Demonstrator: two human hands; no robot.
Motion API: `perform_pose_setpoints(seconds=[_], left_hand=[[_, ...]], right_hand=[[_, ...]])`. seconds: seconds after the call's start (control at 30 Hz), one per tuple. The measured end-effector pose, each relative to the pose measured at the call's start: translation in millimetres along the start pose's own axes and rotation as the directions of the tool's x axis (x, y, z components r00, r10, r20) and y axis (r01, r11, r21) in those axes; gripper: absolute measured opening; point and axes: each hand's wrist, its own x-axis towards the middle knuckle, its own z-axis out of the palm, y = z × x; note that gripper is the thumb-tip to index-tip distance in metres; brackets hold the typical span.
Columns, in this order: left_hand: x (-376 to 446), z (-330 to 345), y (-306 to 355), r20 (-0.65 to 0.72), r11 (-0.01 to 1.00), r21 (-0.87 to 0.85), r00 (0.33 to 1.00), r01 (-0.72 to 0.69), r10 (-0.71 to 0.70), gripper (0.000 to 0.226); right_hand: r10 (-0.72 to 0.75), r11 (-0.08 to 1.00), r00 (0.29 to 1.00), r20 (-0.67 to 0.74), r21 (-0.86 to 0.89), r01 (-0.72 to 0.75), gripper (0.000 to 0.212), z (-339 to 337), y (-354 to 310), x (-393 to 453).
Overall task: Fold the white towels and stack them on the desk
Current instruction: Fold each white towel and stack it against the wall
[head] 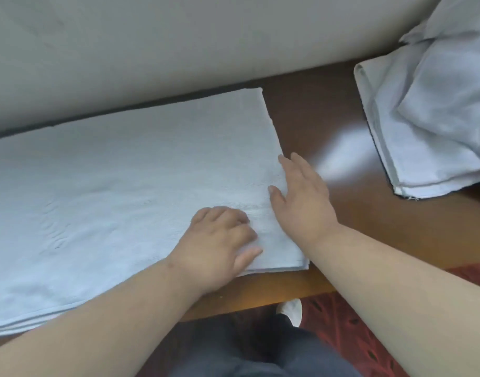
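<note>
Soft, even daylight fills the view; a white glare patch shines on the brown desk (339, 156). Detail is slightly blurred, edges bowed by wide-angle distortion.

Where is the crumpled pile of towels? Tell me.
In the head view, the crumpled pile of towels sits at the desk's far right, beyond the right hand and apart from the flat towel.
</note>
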Motion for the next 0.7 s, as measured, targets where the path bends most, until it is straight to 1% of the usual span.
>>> perform_pose_setpoints(seconds=[0.03, 0.07, 0.1, 0.13, 0.17, 0.2, 0.23, 0.3, 0.33, 0.37, 0.4, 0.47, 0.53, 0.57, 0.6, 0.63, 0.67, 0.7], left_hand=[[20, -11, -3, -0.085, 0.997, -0.064, 0.996, 0.031, -0.037, 0.043], [44, -22, -5, -0.135, 0.987, -0.136, 0.985, 0.089, -0.108, 0.035], [72, -33, -7, -0.155, 0.965, -0.203, 0.968, 0.167, -0.200, 0.027], [102, -40, -9, -0.155, 0.938, -0.249, 0.946, 0.242, -0.285, 0.022], [129, -45, -10, -0.133, 0.905, -0.287, 0.922, 0.315, -0.364, 0.021], [154, -47, -11, -0.090, 0.867, -0.311, 0.896, 0.389, -0.434, 0.028], [175, -47, -10, -0.021, 0.830, -0.311, 0.870, 0.463, -0.493, 0.040], [202, -45, -4, 0.116, 0.787, -0.217, 0.815, 0.578, -0.567, 0.066], [209, -42, -2, 0.143, 0.776, -0.163, 0.793, 0.609, -0.592, 0.074], [212, -39, -2, 0.146, 0.775, -0.123, 0.784, 0.619, -0.603, 0.076], [213, -36, -1, 0.132, 0.788, -0.098, 0.792, 0.608, -0.596, 0.074], [208, -36, 0, 0.130, 0.792, -0.098, 0.796, 0.603, -0.591, 0.062], [208, -39, -1, 0.104, 0.798, -0.148, 0.812, 0.584, -0.574, 0.047], [206, -44, 0, 0.085, 0.803, -0.156, 0.818, 0.575, -0.569, 0.045], [200, -51, 0, 0.082, 0.786, -0.220, 0.814, 0.577, -0.575, 0.045], [192, -61, 4, 0.099, 0.781, -0.255, 0.819, 0.570, -0.565, 0.042], [185, -71, 10, 0.139, 0.795, -0.278, 0.841, 0.539, -0.522, 0.032], [184, -73, 6, 0.223, 0.836, -0.117, 0.835, 0.535, -0.503, 0.019]], right_hand=[[0.062, 0.989, 0.998, -0.017, 0.138, -0.059, 0.053, -4, 0, -4], [0.131, 0.959, 0.991, 0.000, 0.254, -0.127, 0.053, -8, 0, -8], [0.208, 0.923, 0.977, 0.036, 0.324, -0.208, 0.060, -10, -1, -15], [0.285, 0.889, 0.955, 0.080, 0.350, -0.294, 0.069, -10, -1, -22], [0.341, 0.867, 0.933, 0.119, 0.344, -0.360, 0.074, -10, -2, -28], [0.376, 0.857, 0.915, 0.148, 0.320, -0.404, 0.074, -11, -2, -32], [0.409, 0.851, 0.897, 0.167, 0.285, -0.441, 0.072, -11, -1, -34], [0.477, 0.835, 0.854, 0.209, 0.195, -0.514, 0.062, -14, 1, -37], [0.501, 0.827, 0.831, 0.244, 0.147, -0.542, 0.053, -16, 1, -38], [0.509, 0.827, 0.814, 0.280, 0.101, -0.553, 0.041, -18, 0, -39], [0.504, 0.833, 0.806, 0.311, 0.069, -0.548, 0.035, -19, -1, -40], [0.468, 0.852, 0.814, 0.345, 0.070, -0.519, 0.034, -20, -8, -44], [0.426, 0.864, 0.837, 0.345, 0.119, -0.489, 0.032, -22, -16, -47], [0.404, 0.872, 0.848, 0.342, 0.134, -0.470, 0.030, -24, -19, -48], [0.381, 0.880, 0.857, 0.346, 0.149, -0.452, 0.027, -26, -22, -49], [0.353, 0.886, 0.864, 0.358, 0.167, -0.432, 0.021, -28, -26, -50], [0.323, 0.890, 0.868, 0.377, 0.190, -0.414, 0.016, -30, -29, -51], [0.294, 0.890, 0.870, 0.395, 0.220, -0.400, 0.013, -31, -32, -53]])
